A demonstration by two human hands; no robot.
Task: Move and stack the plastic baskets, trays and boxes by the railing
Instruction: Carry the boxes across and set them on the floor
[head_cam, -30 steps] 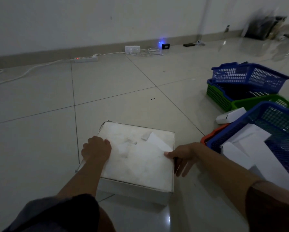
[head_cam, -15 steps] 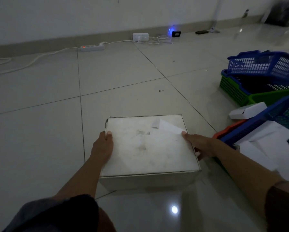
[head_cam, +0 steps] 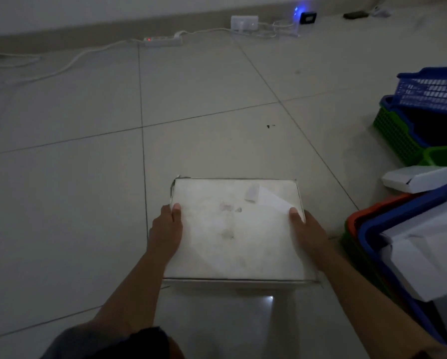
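no text or label can be read

Smudged white box (head_cam: 238,229), blue and green mesh baskets (head_cam: 424,112)

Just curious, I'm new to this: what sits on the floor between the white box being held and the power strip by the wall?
Nothing: the head view shows only bare floor tiles between the white box and the power strip.
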